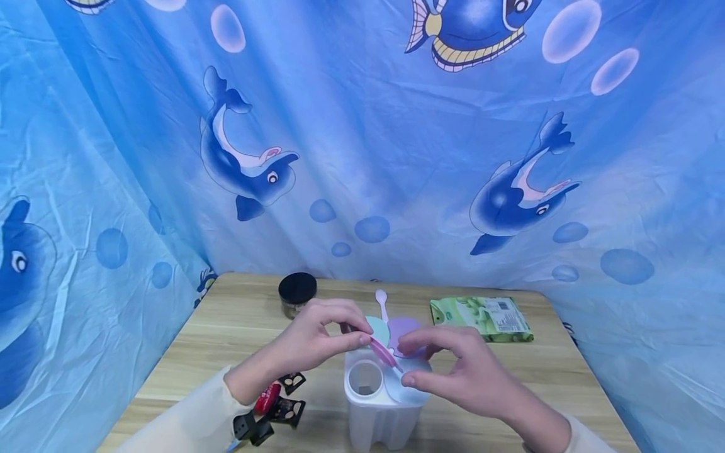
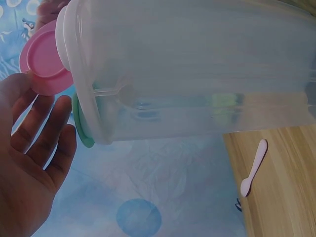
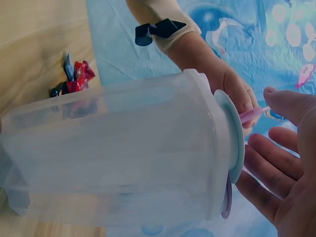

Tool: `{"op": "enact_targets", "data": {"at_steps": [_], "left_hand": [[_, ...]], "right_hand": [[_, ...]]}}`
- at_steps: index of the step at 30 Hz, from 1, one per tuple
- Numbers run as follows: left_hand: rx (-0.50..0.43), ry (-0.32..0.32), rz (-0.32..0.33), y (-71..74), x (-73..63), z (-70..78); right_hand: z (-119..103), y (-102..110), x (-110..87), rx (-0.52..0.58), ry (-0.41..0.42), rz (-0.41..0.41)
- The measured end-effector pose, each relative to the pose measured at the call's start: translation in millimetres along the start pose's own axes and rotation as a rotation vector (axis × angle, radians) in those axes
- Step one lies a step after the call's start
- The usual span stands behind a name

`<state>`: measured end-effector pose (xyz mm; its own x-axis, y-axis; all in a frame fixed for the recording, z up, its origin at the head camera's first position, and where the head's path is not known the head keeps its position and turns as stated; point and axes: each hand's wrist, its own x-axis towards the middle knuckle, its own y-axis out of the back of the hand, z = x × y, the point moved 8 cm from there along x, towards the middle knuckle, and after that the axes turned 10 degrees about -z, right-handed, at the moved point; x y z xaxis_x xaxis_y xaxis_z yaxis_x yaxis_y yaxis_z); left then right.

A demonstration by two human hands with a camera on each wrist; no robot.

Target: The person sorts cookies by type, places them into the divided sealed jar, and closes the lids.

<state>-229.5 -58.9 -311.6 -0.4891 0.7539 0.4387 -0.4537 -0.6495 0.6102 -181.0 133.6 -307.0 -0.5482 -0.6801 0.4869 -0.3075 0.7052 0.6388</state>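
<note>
A clear-walled storage container (image 1: 385, 425) with a white top stands upright between the hands. Its round front-left opening (image 1: 365, 380) is uncovered. The left hand (image 1: 323, 336) pinches the edge of a pink lid (image 2: 47, 59), which is tilted above the top. Close to that lid, the right hand (image 1: 464, 371) has its thumb and fingers spread apart; its lower fingers are beside the pale blue lid (image 3: 232, 133), and contact is unclear. A mint green lid (image 1: 376, 326) and a purple lid (image 1: 403, 324) cover the back openings. A small scoop (image 2: 124, 94) shows through the wall.
Behind the container lies a pale pink spoon (image 1: 382, 305). A black-lidded jar (image 1: 297, 292) stands at the back left, a green packet (image 1: 481, 318) at the back right. Red and black wrapped packets (image 1: 286, 412) lie near the left forearm. A printed blue curtain (image 1: 362, 157) surrounds the table.
</note>
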Motion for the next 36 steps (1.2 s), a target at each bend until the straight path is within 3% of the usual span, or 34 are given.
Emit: {"op": "enact_targets", "data": {"at_steps": [13,24,27,31,36], "left_hand": [[0.009,0.043,0.000,0.1,-1.0,-4.6],[-0.016,0.057,0.015,2.3,-6.4,-7.0],[-0.003,0.060,0.029,5.5,-11.8,-9.9],[0.025,0.112,0.064,13.9,-23.8,-16.5],[0.086,0.197,0.134,27.2,-49.5,-29.1]], "right_hand": [[-2.6,-6.0,3.1,-0.055,0.041,-0.012],[1.1,-7.7,4.6,-0.028,-0.006,-0.012],[-0.2,-7.6,5.0,-0.024,0.007,-0.004],[-2.2,-6.9,4.8,-0.024,0.036,0.015],[-0.3,-7.0,3.9,-0.020,0.021,0.027]]}}
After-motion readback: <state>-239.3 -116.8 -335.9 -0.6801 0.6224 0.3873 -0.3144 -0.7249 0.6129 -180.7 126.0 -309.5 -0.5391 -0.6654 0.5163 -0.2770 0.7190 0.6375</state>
